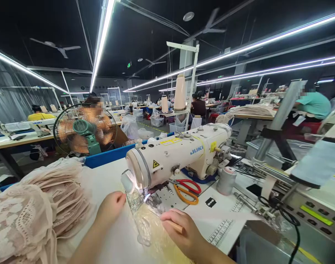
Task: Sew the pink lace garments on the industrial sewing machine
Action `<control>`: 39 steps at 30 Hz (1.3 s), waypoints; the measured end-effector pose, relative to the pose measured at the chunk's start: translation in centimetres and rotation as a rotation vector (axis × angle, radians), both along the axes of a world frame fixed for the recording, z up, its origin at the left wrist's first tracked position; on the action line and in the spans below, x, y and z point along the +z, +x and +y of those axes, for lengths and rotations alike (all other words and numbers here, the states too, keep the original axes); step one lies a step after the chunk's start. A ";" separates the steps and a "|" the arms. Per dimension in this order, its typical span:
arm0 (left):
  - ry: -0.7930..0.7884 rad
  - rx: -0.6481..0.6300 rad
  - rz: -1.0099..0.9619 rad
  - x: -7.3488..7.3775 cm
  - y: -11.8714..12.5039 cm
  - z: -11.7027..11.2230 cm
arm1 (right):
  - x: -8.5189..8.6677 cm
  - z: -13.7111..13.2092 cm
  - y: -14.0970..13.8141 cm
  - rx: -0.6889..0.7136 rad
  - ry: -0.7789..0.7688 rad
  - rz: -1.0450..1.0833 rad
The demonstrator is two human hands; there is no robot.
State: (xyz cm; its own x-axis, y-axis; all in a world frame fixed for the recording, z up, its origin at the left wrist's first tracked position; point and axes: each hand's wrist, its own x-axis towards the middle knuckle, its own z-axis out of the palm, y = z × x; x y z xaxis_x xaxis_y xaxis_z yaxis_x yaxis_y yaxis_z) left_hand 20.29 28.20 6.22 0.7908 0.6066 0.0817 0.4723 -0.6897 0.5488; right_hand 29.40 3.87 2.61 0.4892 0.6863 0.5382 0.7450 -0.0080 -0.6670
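Head view: right hand [181,231], its grip clamped on a wooden-handled tool [177,227] whose long axis slants far and left toward the JUKI sewing machine [167,161], as the left hand [112,206] curls farther left, any hold there impossible to tell.

Bright tubes [102,44], dark ceiling [145,36]
The white surface [98,179] is brightly lit; hard glare sits at the machine's [167,154] needle end. Distant detail looks soft, and wide-angle distortion stretches things toward the edges.
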 end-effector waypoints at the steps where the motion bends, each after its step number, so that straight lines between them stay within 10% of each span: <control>1: -0.002 0.055 -0.021 -0.1 0.0 0.8 | 0.0 0.0 0.0 0.004 -0.005 0.001; 12: 0.056 0.303 -0.211 1.4 -0.4 1.5 | 0.3 -0.1 -0.1 0.066 -0.013 -0.034; 26: 0.231 -0.031 0.253 -0.5 0.1 -1.3 | 0.0 -0.1 0.3 0.029 -0.002 0.051; 39: 0.379 -0.038 0.384 0.4 -0.2 -3.5 | 0.0 0.0 0.8 0.044 0.040 0.210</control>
State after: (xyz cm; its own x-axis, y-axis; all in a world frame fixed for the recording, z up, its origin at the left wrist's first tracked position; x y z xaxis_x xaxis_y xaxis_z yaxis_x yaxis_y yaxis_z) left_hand 20.12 24.70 6.62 0.8279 0.5608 -0.0096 0.5605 -0.8266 0.0508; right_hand 30.16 3.82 2.60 0.5630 0.6900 0.4549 0.5891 0.0510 -0.8065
